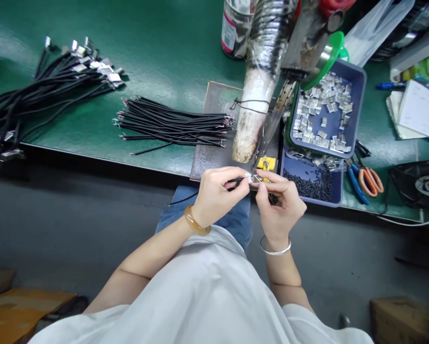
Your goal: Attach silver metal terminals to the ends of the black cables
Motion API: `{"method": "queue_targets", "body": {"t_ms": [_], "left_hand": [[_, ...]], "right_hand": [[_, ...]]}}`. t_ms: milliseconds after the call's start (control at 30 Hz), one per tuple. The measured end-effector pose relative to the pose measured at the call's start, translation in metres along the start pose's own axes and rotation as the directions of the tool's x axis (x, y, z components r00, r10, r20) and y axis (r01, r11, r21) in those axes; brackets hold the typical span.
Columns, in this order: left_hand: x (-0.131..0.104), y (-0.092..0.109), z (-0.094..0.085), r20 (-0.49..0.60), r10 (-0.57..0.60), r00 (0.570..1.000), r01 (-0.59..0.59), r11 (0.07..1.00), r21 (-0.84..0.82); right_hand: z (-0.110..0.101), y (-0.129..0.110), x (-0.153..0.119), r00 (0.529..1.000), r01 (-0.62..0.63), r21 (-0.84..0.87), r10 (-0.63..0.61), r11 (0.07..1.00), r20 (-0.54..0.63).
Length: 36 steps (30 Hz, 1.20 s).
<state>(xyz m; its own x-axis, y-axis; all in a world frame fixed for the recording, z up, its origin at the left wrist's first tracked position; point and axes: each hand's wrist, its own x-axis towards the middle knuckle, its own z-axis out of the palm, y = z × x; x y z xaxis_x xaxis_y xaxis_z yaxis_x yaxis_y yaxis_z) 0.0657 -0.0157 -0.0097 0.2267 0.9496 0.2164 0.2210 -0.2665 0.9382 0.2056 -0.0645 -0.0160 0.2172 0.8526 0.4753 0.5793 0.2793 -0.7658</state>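
Workshop, looks like a small cable-assembly station. Green-topped workbench (171, 52), cut black leads (171, 122) laid in a batch, finished-looking cables (63, 79) with metal connectors piled at left. Blue parts tray (359, 98) of loose metal shells, second bin (338, 193) of tiny black pieces. Blue-handled pliers (357, 184), corrugated duct (273, 36) overhead, cardboard boxes (402, 317) on grey floor (138, 224).
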Motion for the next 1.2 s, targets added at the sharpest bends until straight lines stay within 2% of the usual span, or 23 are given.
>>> {"method": "queue_targets", "body": {"t_ms": [167, 500, 667, 867, 967, 1033, 1067, 1100, 1133, 1200], "left_hand": [[0.002, 0.003, 0.001, -0.03, -0.058, 0.998, 0.058, 0.998, -0.006], [0.004, 0.008, 0.0, -0.072, -0.013, 0.997, 0.012, 1.0, -0.01], [0.003, 0.004, -0.002, -0.019, -0.024, 1.0, 0.024, 1.0, 0.002], [-0.002, 0.0, 0.0, 0.001, -0.037, 0.999, 0.037, 0.999, 0.012], [-0.003, 0.002, -0.003, 0.017, -0.006, 1.0, 0.005, 0.999, 0.054], [-0.007, 0.005, -0.006, 0.128, 0.05, 0.991, -0.07, 0.986, 0.154], [-0.011, 0.008, -0.007, 0.231, 0.078, 0.97, -0.133, 0.963, 0.236], [-0.018, 0.01, -0.007, 0.368, 0.1, 0.925, -0.225, 0.922, 0.315], [-0.026, 0.012, -0.006, 0.519, 0.108, 0.848, -0.335, 0.868, 0.367], [-0.047, 0.014, 0.002, 0.77, 0.063, 0.635, -0.528, 0.763, 0.374]], "right_hand": [[0.0, 0.0, 0.006, 0.999, 0.028, 0.001, -0.028, 1.0, 0.029], [0.0, -0.005, 0.013, 0.999, 0.028, -0.039, -0.028, 0.999, 0.019], [-0.001, -0.005, 0.011, 0.996, 0.082, -0.057, -0.08, 0.995, 0.046], [0.0, -0.003, 0.009, 0.995, 0.084, -0.069, -0.081, 0.994, 0.052], [-0.004, -0.007, 0.006, 0.997, 0.029, -0.031, -0.027, 0.999, 0.066], [-0.014, -0.011, 0.002, 0.995, -0.06, 0.012, 0.059, 0.998, 0.077], [-0.021, -0.015, 0.0, 0.993, -0.102, 0.031, 0.1, 0.994, 0.067], [-0.029, -0.018, -0.002, 0.991, -0.132, 0.049, 0.129, 0.99, 0.046], [-0.037, -0.022, -0.003, 0.99, -0.138, 0.059, 0.137, 0.989, 0.025], [-0.05, -0.031, -0.002, 0.991, -0.105, 0.04, 0.101, 0.994, 0.083]]}}
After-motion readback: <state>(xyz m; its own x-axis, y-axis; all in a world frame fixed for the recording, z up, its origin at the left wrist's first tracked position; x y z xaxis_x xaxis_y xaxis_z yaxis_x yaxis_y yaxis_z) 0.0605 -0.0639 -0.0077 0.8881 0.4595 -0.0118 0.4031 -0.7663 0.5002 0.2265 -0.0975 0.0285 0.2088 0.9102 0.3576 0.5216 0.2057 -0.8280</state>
